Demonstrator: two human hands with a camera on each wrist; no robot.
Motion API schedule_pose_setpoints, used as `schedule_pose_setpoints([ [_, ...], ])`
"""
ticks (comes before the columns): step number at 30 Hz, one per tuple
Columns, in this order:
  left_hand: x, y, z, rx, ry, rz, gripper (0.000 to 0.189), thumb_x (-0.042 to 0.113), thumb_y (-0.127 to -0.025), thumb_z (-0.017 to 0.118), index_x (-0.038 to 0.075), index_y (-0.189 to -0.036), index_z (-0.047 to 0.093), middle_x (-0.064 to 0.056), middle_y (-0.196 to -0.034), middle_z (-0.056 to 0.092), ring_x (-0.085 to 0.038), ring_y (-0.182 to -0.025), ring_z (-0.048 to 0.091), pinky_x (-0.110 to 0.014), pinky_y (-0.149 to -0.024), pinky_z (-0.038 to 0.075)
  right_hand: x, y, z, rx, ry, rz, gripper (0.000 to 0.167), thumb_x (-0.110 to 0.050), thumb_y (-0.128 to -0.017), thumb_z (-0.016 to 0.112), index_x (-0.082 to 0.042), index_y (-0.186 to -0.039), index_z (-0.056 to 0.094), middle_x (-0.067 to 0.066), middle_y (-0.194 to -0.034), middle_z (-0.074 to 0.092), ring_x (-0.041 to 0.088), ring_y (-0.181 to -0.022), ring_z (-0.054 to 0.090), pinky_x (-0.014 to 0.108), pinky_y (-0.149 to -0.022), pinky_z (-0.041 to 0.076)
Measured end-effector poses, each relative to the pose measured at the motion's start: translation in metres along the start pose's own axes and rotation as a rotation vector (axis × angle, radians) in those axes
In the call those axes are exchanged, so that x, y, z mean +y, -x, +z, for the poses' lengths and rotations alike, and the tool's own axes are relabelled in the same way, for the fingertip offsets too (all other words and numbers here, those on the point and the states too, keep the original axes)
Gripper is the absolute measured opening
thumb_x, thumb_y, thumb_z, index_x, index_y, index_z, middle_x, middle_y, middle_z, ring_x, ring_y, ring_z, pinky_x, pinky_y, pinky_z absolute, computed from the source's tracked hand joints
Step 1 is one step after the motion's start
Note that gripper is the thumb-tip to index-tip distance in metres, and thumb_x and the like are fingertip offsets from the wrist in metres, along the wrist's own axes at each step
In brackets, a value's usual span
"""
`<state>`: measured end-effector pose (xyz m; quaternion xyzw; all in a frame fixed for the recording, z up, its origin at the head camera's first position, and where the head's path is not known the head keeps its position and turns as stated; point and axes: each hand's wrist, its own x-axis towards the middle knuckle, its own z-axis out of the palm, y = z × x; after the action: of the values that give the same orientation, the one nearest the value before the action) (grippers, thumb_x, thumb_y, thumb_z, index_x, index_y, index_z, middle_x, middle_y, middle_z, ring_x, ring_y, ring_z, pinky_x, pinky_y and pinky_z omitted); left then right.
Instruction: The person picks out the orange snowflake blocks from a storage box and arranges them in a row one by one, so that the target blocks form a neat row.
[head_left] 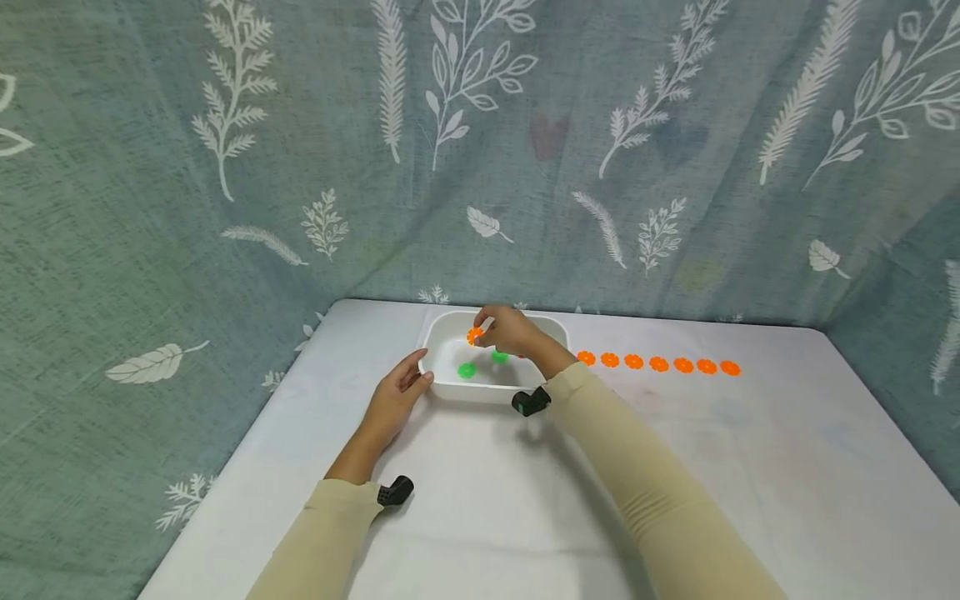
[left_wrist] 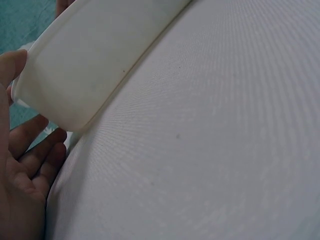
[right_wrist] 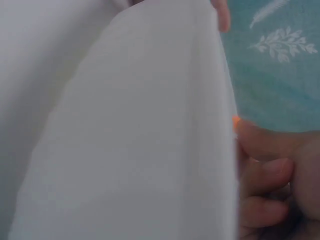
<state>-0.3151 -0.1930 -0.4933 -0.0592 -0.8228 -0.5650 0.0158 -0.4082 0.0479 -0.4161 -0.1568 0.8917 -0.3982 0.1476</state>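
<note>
My right hand [head_left: 509,330] is over the white plastic tub [head_left: 472,392] and pinches an orange scalloped disc [head_left: 475,335] between thumb and fingertips. In the right wrist view a sliver of orange disc [right_wrist: 236,123] shows at the thumb tip, behind the tub wall. Green discs [head_left: 467,370] lie on the tub floor, and a bit of red shows beside my right wrist. My left hand [head_left: 395,397] grips the tub's left end, thumb and forefinger at the rim [left_wrist: 25,65], the other fingers curled below it. Part of the tub's inside is hidden by my right hand.
Several orange scalloped discs [head_left: 658,364] form a row on the white-covered table [head_left: 465,500], running right from the tub. A green leaf-patterned cloth [head_left: 540,225] hangs behind the table and at both sides.
</note>
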Motion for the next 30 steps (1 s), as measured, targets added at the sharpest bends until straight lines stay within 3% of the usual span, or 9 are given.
schedule_pose_setpoints([
  [9,-0.003,-0.004,0.001,0.0,0.01,0.003,0.052,0.035,-0.097,0.061,0.033,-0.146,0.044,-0.01,-0.151,0.038,-0.027,-0.136,0.039,-0.043,-0.11,0.035,0.011,0.015,-0.017,0.034,-0.067,0.047,0.028,-0.02,-0.09,0.073,-0.016,-0.114,0.06,0.008,-0.098,0.065,0.031,-0.083,0.062,0.047,-0.073,0.054],
  [16,-0.006,-0.006,0.002,-0.009,0.019,0.005,0.055,0.038,-0.096,0.062,0.031,-0.147,0.043,-0.012,-0.151,0.038,-0.028,-0.137,0.038,-0.042,-0.11,0.034,0.022,0.028,-0.028,0.073,-0.187,0.042,0.025,-0.013,-0.09,0.071,-0.012,-0.112,0.059,0.013,-0.099,0.063,0.045,-0.094,0.06,0.054,-0.082,0.052],
  [20,-0.008,-0.003,0.001,0.005,0.011,-0.001,0.055,0.035,-0.097,0.062,0.028,-0.148,0.043,-0.013,-0.15,0.04,-0.03,-0.136,0.039,-0.044,-0.109,0.035,0.03,0.035,-0.034,0.078,-0.207,0.023,0.025,-0.012,-0.09,0.072,-0.01,-0.111,0.059,0.017,-0.099,0.065,0.035,-0.076,0.059,0.039,-0.065,0.051],
  [23,-0.007,-0.001,0.001,0.015,0.013,0.006,0.054,0.032,-0.097,0.061,0.025,-0.148,0.043,-0.015,-0.149,0.04,-0.031,-0.135,0.04,-0.045,-0.109,0.035,0.039,0.039,-0.043,0.08,-0.224,0.029,0.027,-0.012,-0.09,0.072,-0.01,-0.113,0.059,0.02,-0.097,0.064,0.021,-0.062,0.05,0.027,-0.054,0.042],
  [30,-0.004,-0.006,0.005,-0.016,0.024,0.01,0.056,0.029,-0.099,0.06,0.02,-0.15,0.04,-0.016,-0.151,0.037,-0.03,-0.137,0.037,-0.042,-0.11,0.034,0.062,0.052,-0.076,0.162,-0.233,0.106,0.03,-0.012,-0.09,0.071,-0.011,-0.118,0.059,0.012,-0.092,0.062,0.015,-0.056,0.041,0.025,-0.05,0.036],
])
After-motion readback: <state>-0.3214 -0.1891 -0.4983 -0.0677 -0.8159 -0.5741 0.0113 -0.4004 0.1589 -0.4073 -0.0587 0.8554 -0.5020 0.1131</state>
